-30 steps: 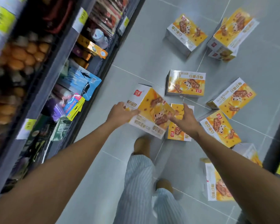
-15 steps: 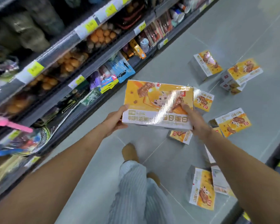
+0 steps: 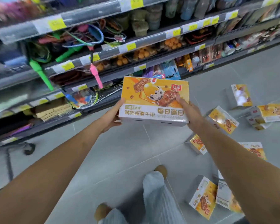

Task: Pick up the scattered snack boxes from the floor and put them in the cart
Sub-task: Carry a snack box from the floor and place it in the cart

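I hold an orange-and-white snack box [image 3: 153, 101] up in the air between both hands. My left hand [image 3: 112, 114] grips its left end, thumb on top and fingers underneath. My right hand [image 3: 188, 113] grips its right end with the fingers over the top face. Several more snack boxes lie scattered on the grey tiled floor to the right, among them one [image 3: 222, 119] just beyond my right hand and one [image 3: 202, 197] beside my right forearm. A dark wheel and frame [image 3: 28, 148] show at the left edge; I cannot tell whether they belong to the cart.
Stocked store shelves [image 3: 103, 50] run along the left and top, with skipping ropes [image 3: 96, 75] hanging off them. My legs in striped trousers and my feet [image 3: 160, 169] stand on the floor [image 3: 120, 151] below the box.
The box has come up off the floor in both hands. The view has swung left toward the shelves, so the boxes on the floor now sit at the right.
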Available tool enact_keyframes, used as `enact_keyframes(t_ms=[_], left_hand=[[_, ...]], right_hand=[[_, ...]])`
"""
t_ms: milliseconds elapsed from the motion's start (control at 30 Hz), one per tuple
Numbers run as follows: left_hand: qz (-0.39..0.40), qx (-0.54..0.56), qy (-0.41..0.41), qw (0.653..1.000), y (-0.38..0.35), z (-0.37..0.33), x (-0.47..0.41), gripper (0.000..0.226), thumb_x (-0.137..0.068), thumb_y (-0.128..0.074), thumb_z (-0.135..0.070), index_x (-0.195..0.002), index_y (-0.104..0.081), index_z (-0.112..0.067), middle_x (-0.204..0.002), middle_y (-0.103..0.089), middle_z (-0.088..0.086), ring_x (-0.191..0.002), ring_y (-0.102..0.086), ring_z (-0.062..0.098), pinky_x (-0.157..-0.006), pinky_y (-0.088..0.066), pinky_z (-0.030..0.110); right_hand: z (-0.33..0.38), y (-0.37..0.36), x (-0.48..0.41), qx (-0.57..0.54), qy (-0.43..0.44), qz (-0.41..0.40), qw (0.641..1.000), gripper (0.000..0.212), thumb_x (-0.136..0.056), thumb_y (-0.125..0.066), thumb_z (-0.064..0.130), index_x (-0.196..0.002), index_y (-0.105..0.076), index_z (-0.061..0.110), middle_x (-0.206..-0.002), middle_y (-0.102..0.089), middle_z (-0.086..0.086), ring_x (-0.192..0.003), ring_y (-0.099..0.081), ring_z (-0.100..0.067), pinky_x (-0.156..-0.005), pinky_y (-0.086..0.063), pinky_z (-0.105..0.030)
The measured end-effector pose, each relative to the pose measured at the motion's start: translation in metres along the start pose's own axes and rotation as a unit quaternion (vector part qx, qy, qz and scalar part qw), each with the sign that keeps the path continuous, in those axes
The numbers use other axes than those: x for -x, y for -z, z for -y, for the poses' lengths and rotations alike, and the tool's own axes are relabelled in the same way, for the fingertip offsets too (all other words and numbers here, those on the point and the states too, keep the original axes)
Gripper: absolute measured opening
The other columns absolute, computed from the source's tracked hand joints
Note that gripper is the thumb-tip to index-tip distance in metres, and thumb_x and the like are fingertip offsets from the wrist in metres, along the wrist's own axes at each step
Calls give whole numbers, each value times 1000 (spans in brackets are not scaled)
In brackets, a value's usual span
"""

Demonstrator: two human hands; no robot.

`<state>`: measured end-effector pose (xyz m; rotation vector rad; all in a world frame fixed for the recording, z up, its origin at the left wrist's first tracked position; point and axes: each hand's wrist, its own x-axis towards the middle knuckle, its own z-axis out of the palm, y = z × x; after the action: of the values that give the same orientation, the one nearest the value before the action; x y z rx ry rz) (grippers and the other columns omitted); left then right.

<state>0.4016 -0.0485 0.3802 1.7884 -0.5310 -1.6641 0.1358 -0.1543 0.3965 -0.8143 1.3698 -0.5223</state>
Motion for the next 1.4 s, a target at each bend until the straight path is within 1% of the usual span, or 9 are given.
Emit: enact_keyframes(t_ms=[233,367,533,667,800,900,1100,1267,1400], left_hand=[[-128,136,-35,982,134,76,133,49,-85,-48,-65,-105,-68,-25,-110,-72,5,-100,-68,22,-83,-56,36],[-196,178,-34,964,200,125,198,40,-88,-47,-61,-90,-68,-26,-76,-76,-7,-76,-69,12,-75,-55,32],[-260,240,-47,934,274,177,272,42,-91,-44,-59,-95,-68,-26,-77,-76,-5,-69,-71,10,-79,-53,33],[-327,273,-50,903,329,203,321,42,-90,-45,-60,-88,-68,-25,-89,-74,3,-93,-66,25,-98,-46,40],[-382,301,-39,873,390,223,355,45,-87,-44,-65,-82,-66,-26,-78,-73,-2,-90,-63,23,-94,-45,40],[-405,350,-64,842,436,235,374,41,-91,-44,-58,-85,-66,-25,-64,-73,-9,-76,-67,15,-82,-49,32],[-454,429,-90,775,533,269,402,37,-95,-42,-52,-93,-64,-22,-74,-75,-4,-68,-72,13,-87,-51,37],[-474,478,-76,736,592,294,418,39,-94,-42,-54,-89,-64,-22,-68,-75,-4,-65,-71,14,-81,-51,36],[-496,522,-56,692,638,320,429,39,-94,-42,-54,-87,-63,-22,-68,-75,-5,-63,-71,13,-81,-51,36]], right_hand=[[-32,-168,98,56,6,76,996,27,-82,-72,38,-94,-64,16,-70,-74,1,-62,-71,-13,-62,-58,-27],[-54,-254,143,101,2,130,986,38,-80,-73,41,-104,-67,14,-71,-75,1,-66,-72,-15,-69,-58,-31],[-65,-360,192,161,24,202,966,36,-81,-71,42,-106,-66,17,-84,-75,-3,-75,-72,-18,-76,-58,-35],[-65,-449,216,210,50,259,941,22,-81,-72,42,-88,-68,22,-84,-75,-2,-77,-72,-19,-84,-57,-36],[-62,-540,235,257,64,319,910,25,-80,-71,43,-85,-68,19,-71,-75,1,-64,-71,-15,-82,-57,-36],[-63,-611,244,294,72,365,880,42,-78,-72,48,-102,-70,13,-80,-77,-3,-72,-73,-19,-83,-57,-36],[-75,-758,263,371,64,428,822,36,-74,-71,54,-84,-71,20,-87,-77,-5,-89,-73,-26,-95,-53,-41],[-88,-849,276,402,21,456,793,33,-80,-69,51,-84,-70,18,-70,-76,1,-64,-72,-13,-72,-57,-29],[-111,-923,285,438,24,473,764,69,-61,-74,66,-108,-68,17,-106,-74,-4,-96,-69,-24,-92,-53,-43]])
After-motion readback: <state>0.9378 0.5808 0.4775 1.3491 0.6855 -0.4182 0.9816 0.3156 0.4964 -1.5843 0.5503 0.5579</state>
